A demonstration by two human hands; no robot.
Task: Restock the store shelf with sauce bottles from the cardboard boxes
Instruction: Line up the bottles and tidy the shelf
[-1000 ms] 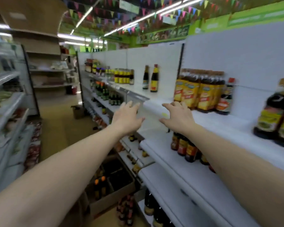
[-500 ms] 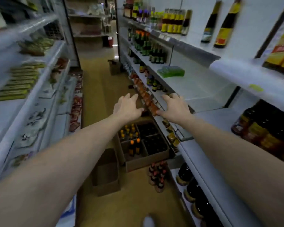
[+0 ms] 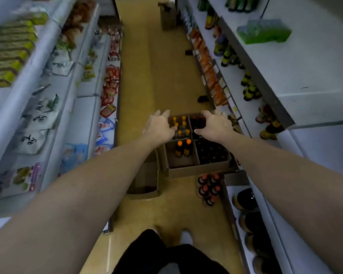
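Observation:
A cardboard box (image 3: 196, 171) with four compartments stands on the aisle floor by the right shelving. Two orange-capped sauce bottles (image 3: 183, 148) stand in its near left compartment, several smaller orange-capped ones (image 3: 179, 125) in the far left, and dark bottles (image 3: 211, 152) fill the right side. My left hand (image 3: 158, 127) and my right hand (image 3: 214, 124) reach out above the box, fingers loosely spread, holding nothing. The white right-hand shelf (image 3: 309, 80) is largely bare.
Several red-capped bottles (image 3: 208, 187) stand on the floor just in front of the box. A second cardboard box (image 3: 145, 182) lies to its left. Shelves of packaged goods (image 3: 48, 80) line the left side. Large dark bottles (image 3: 249, 218) fill the lowest right shelf. My legs (image 3: 166, 254) show below.
My view has tilted down from the upper shelf to the floor. Both hands have come down from shelf height to above the cardboard box, still holding nothing.

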